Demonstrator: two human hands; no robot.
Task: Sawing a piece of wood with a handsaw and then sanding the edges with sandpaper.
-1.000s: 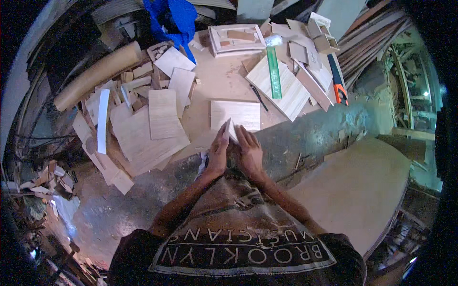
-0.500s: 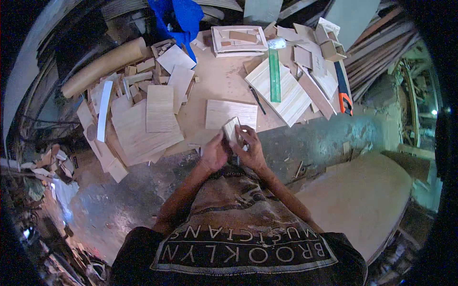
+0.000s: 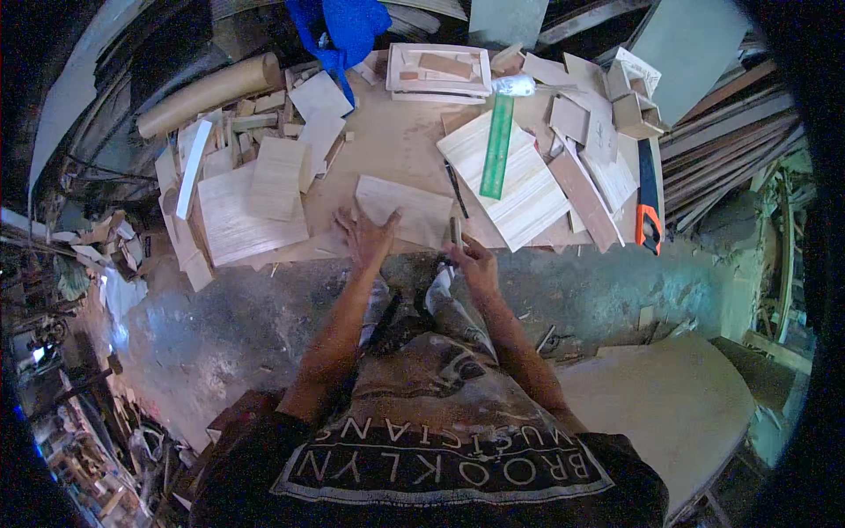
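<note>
Fingers spread, the left hand (image 3: 368,239) has left the block (image 3: 456,231) for the board (image 3: 407,208), now askew and apparently steadied; the right hand (image 3: 476,264) alone pinches the block by the board's right end.

Woodworking workshop, handsaw (image 3: 649,189) on a bench (image 3: 387,136), green ruler (image 3: 497,150), wood offcuts (image 3: 255,122) (quite a jumble), piled planks (image 3: 731,145)

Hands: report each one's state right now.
Left hand: open, spread over the left end of the pale board.
Right hand: closed, holding a small wooden piece.
</note>
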